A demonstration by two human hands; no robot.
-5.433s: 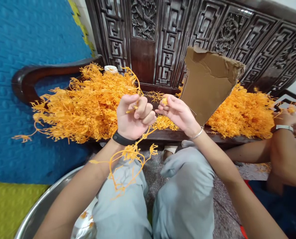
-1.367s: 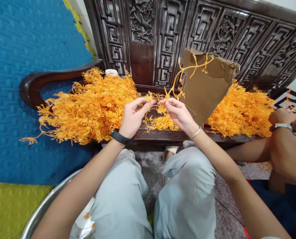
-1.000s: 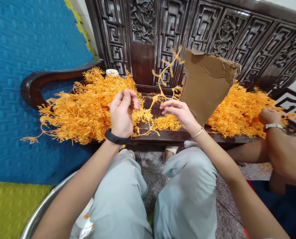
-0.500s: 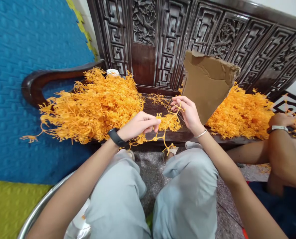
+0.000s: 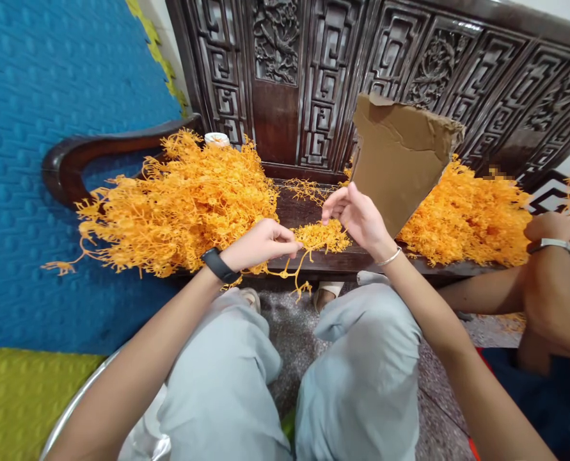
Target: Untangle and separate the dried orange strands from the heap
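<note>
My left hand (image 5: 270,244) pinches an orange plastic branch (image 5: 285,274) between thumb and fingertips. The branch's thin forked ends hang over the front edge of the dark wooden bench (image 5: 294,214). To the right, my right hand (image 5: 354,219) is raised above the bench, fingers loosely curved and apart, with nothing visible in it. Beneath and between the hands lies a small heap of orange pieces (image 5: 323,235). A large pile of orange branches (image 5: 193,205) rises beside my left hand.
An upright cardboard sheet (image 5: 395,166) stands right of my right hand, before another orange pile (image 5: 467,218). A co-worker's hand (image 5: 553,229) is at far right. Carved bench back (image 5: 275,121) behind; white roll-like object (image 5: 216,139) behind the left pile; metal basin rim (image 5: 80,398) lower left.
My right hand has come away from the branch and its fingers have loosened. My left hand has shifted slightly left and down, carrying the branch with it.
</note>
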